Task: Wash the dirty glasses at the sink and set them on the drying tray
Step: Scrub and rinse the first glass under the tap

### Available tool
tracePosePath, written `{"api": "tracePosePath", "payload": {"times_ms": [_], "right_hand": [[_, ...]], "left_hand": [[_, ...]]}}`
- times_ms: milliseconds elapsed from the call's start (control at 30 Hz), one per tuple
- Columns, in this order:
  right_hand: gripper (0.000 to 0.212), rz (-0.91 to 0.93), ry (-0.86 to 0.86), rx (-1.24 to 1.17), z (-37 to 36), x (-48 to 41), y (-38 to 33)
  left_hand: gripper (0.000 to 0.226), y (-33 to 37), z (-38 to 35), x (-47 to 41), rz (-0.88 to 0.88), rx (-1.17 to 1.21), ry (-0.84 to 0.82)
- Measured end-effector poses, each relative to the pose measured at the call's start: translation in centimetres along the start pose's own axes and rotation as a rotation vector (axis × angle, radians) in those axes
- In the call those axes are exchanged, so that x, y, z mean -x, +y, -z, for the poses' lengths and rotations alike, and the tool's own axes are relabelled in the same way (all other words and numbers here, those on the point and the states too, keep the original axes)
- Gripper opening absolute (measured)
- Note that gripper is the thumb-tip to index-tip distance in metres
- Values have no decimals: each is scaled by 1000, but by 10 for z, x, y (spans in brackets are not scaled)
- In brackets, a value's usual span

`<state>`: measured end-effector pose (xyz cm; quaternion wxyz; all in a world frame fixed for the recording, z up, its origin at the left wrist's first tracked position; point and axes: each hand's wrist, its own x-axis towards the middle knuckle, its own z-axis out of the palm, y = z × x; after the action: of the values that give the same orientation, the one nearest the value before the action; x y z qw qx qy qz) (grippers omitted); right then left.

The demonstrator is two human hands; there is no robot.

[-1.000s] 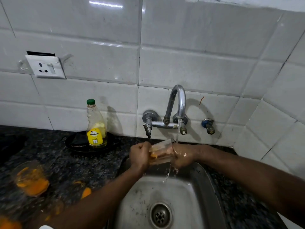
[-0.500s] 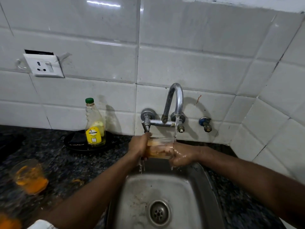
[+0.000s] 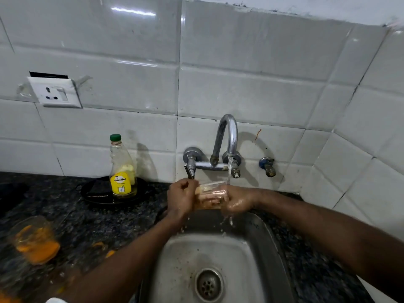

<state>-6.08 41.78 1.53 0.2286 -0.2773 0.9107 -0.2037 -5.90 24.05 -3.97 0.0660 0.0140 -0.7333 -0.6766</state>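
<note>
White glossy tiled wall point(image 3: 240, 84), a socket point(image 3: 54, 94), dark counter point(image 3: 76, 215), perhaps granite

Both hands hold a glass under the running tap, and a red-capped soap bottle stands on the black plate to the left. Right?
Not quite. The head view shows the soap bottle has a green cap, not red. The left hand and right hand do hold the glass under the tap.

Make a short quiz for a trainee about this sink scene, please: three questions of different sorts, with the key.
1. True or false: water is running from the tap.
2. How many hands hold the glass under it? A) none B) one C) two
3. Fill in: the cap of the soap bottle is ____.
Key: 1 true; 2 C, left hand and right hand; 3 green.
</note>
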Motion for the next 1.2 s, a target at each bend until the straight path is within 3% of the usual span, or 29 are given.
{"api": "tracePosePath", "payload": {"times_ms": [100, 133, 167, 267, 333, 500, 600, 700, 767, 833, 900, 967, 1033, 1067, 1133, 1200], "right_hand": [[63, 57, 27, 185, -5, 0, -1], [62, 68, 58, 143, -6, 2, -1], [62, 77, 64, 111, -7, 3, 0], [53, -13, 60, -82, 1, 5, 0], [52, -9, 79, -159, 4, 4, -2], [70, 93, 32, 73, -6, 5, -8], [65, -23, 21, -133, -1, 6, -5], [62, -22, 43, -131, 5, 10, -9], [73, 52, 23, 9, 4, 9, -12], [69, 123, 6, 205, 4, 7, -14], [65, 78, -26, 197, 8, 5, -14], [60, 18, -22, 80, 16, 7, -16], [51, 2, -2, -9, 21, 7, -14], [46, -11, -12, -13, 21, 8, -16], [44, -11, 10, 130, 16, 6, -17], [46, 6, 33, 263, 9, 5, -12]], "left_hand": [[32, 8, 1, -8, 409, 8, -132], [34, 12, 2, -8, 472, -3, -184], [34, 13, 2, -9, 462, -4, -203], [25, 9, 3, -7, 89, 80, -48], [26, 6, 2, -5, -23, 149, -30], [33, 12, 2, -9, 378, -23, -120], [33, 11, 9, -10, 328, 134, -238], [22, 10, 10, -7, 148, 205, -229], [25, 13, 7, -9, 292, 138, -192], [34, 12, 8, -10, 518, 121, -302], [40, 9, 8, -7, 553, 184, -350], [32, 8, 4, -1, 380, 309, -201], [23, 11, -2, 6, 176, 264, -45], [24, 11, -5, 4, 180, 199, 0], [28, 15, -5, -1, 386, 143, -20], [32, 17, 0, -4, 538, 168, -152]]}}
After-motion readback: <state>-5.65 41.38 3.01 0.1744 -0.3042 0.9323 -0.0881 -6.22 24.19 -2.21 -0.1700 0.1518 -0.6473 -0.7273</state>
